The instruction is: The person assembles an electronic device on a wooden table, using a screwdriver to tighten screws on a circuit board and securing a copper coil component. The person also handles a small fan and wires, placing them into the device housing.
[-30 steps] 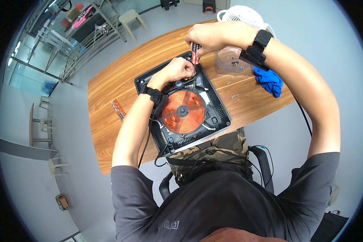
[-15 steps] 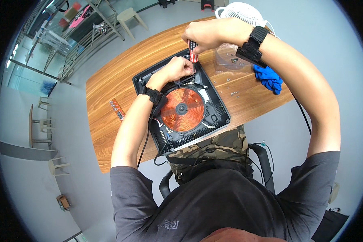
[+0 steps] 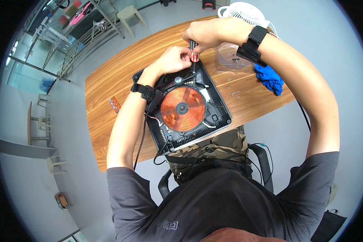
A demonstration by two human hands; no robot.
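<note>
An opened induction cooker (image 3: pixel 211 92), a black casing with a round copper coil (image 3: pixel 171 109) inside, lies on the table near its front edge. My right hand (image 3: pixel 205 35) is closed round the handle of a screwdriver (image 3: pixel 195 58), red, white and black, which stands upright over the casing's far end. The shaft points down into the casing; what its tip meets is too small to tell. Beside the lower end of the handle, my left hand (image 3: pixel 174 59) has its fingers pinched against the screwdriver, with the palm over the casing's far-left corner.
Right of the cooker are loose screws (image 3: pixel 234 93), a clear plastic tray (image 3: pixel 226 64) holding small parts, and a blue cloth (image 3: pixel 269 79). A white fan (image 3: pixel 242 11) stands at the far edge. An orange strip with metal bits (image 3: pixel 115 105) lies left on the wooden table (image 3: pixel 105 80).
My left hand has moved up and away from the screwdriver's shaft to the lower end of its handle, uncovering part of the casing. My right hand stays nearly in place on the handle.
</note>
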